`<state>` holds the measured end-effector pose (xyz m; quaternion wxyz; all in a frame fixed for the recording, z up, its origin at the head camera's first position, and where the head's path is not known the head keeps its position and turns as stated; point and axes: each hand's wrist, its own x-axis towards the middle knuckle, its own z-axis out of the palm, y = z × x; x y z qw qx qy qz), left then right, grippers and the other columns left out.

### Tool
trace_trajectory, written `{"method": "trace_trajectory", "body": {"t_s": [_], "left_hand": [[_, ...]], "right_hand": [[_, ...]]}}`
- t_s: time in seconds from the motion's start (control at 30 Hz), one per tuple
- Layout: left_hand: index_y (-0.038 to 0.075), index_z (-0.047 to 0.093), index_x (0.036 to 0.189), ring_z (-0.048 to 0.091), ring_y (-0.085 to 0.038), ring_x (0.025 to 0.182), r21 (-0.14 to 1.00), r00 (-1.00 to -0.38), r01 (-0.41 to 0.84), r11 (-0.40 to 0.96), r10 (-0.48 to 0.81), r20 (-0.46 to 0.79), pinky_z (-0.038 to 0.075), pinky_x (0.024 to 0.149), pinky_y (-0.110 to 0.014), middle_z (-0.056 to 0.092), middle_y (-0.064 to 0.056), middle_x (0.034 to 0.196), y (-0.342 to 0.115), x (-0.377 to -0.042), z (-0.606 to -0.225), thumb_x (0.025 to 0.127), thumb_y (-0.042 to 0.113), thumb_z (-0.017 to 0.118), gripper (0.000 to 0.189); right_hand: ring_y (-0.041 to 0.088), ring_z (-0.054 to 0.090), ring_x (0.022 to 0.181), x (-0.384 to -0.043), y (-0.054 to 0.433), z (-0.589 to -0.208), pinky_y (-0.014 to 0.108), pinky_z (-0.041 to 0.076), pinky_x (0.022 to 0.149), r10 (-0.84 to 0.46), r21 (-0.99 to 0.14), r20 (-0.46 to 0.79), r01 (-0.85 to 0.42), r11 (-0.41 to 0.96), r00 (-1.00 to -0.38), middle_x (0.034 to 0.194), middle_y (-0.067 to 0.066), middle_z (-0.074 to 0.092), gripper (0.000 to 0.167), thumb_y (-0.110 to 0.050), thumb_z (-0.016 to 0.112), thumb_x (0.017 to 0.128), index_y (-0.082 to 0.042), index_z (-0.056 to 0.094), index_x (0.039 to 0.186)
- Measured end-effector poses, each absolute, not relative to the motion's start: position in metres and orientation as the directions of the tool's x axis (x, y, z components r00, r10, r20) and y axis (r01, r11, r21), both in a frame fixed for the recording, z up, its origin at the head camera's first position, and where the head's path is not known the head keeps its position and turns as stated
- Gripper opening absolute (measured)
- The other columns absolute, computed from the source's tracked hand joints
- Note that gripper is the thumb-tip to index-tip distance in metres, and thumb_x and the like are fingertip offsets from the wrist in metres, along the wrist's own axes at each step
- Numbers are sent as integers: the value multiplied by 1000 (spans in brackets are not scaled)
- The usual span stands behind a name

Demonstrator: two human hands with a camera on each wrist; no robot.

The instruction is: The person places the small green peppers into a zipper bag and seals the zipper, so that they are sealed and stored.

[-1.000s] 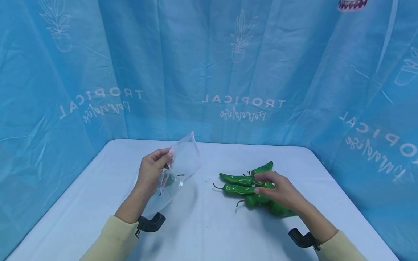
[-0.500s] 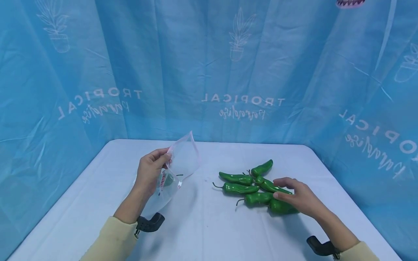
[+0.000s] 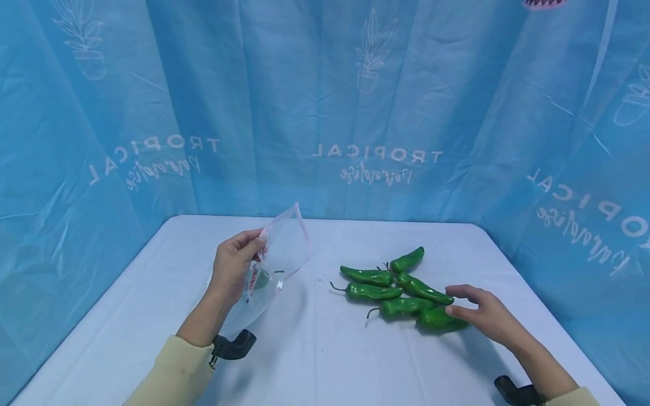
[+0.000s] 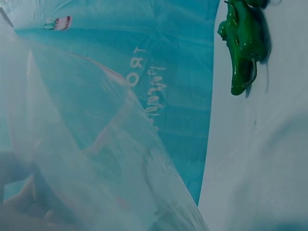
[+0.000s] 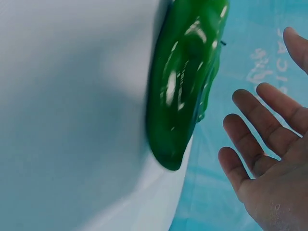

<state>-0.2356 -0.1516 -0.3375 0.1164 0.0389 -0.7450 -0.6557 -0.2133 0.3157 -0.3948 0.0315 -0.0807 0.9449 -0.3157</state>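
A clear zip bag [image 3: 286, 248] is pinched at its upper edge by my left hand [image 3: 233, 265], its mouth spread apart. Through the plastic shows a green pepper [image 3: 261, 279]. Across the left wrist view the bag [image 4: 110, 144] covers much of the scene and blurs the fingers behind it. Several long green peppers lie in a loose cluster, including a slim one [image 3: 373, 292] with a curved stem. My right hand [image 3: 484, 313] is just right of the nearest pepper [image 3: 440, 320], fingers parted and holding nothing; in the right wrist view they are apart from that pepper [image 5: 178, 91].
A white-covered table [image 3: 315, 361] lies under everything. Blue printed curtains [image 3: 284, 113] hang behind it and along both sides. A black wrist device [image 3: 235, 345] sits on the left wrist, another [image 3: 518, 390] on the right.
My right hand has moved rightward from over the middle of the peppers to their right end, uncovering the ones it hid. My left hand and the bag stay almost in place.
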Motion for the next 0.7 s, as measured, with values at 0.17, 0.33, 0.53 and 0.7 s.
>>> {"method": "trace_trajectory", "body": {"t_s": [0.17,0.33,0.53,0.7], "left_hand": [[8,63,120,56,-11,78,986,-970,94,136,-210,121,40,84,-33,63,3,89,-152,-236,-339,91,31,61,36],[9,63,120,56,-12,78,985,-969,98,139,-210,127,40,85,-33,63,6,87,-151,-236,-340,91,33,61,38],[8,63,120,56,-11,77,984,-969,107,143,-207,135,41,85,-33,62,6,85,-151,-237,-341,91,32,61,37],[8,62,120,56,-10,77,984,-970,97,148,-209,127,41,84,-33,61,10,82,-150,-238,-341,92,30,60,36]], "right_hand": [[46,35,132,-213,325,-401,66,38,93,-153,-603,-72,-79,794,-986,135,20,52,64,-47,62,86,-4,52,132],[46,34,132,-213,336,-408,67,37,92,-124,-594,-126,-25,804,-984,137,21,51,65,-49,62,86,-5,51,133],[49,32,132,-212,346,-413,68,35,92,-107,-585,-159,6,811,-981,137,22,50,67,-49,62,86,-4,50,133],[50,32,132,-213,353,-418,66,35,95,-105,-597,-184,26,802,-977,136,22,50,69,-50,62,85,-2,49,134]]}}
